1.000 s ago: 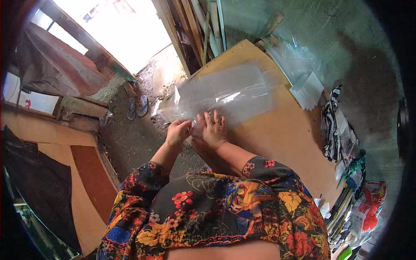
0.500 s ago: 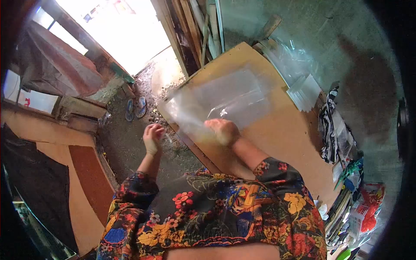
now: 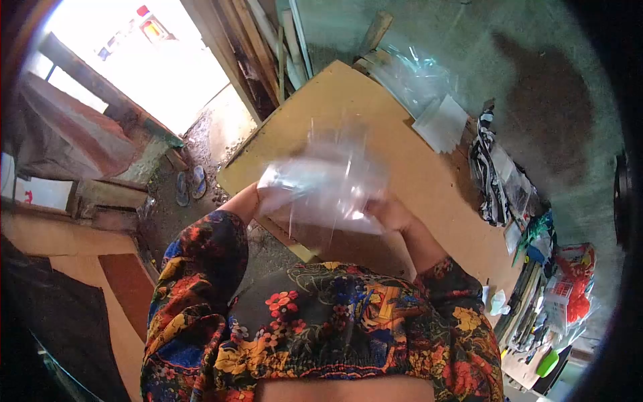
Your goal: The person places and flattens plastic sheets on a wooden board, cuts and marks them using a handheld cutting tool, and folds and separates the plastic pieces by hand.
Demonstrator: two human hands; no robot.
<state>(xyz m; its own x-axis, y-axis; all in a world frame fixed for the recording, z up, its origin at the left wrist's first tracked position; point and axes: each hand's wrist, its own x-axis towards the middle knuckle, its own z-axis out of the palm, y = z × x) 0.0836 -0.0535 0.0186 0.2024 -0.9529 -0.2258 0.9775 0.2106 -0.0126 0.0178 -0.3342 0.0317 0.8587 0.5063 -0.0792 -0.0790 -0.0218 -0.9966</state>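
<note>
Clear plastic sheeting (image 3: 321, 184), smeared by motion, is held up between my two hands above the tabletop. I cannot tell whether it is a flat sheet or a bag. My left hand (image 3: 268, 195) grips its left edge, with the fingers partly hidden behind the shiny film. On the opposite side my right hand (image 3: 390, 213) pinches the lower right part, near a bright glint. Beneath lies the brown wooden board tabletop (image 3: 442, 194).
Stacked clear plastic sheets (image 3: 442, 124) lie at the board's far right edge, near crumpled plastic (image 3: 418, 80). Black-and-white striped cloth (image 3: 485, 171) and a red-and-white bag (image 3: 573, 288) are on the right. Sandals (image 3: 199, 182) rest on the floor at left; planks (image 3: 248, 47) lean behind.
The plastic, lying on the board before, is now lifted between both hands. My left hand has come from beside the board onto its left edge. The view has shifted somewhat.
</note>
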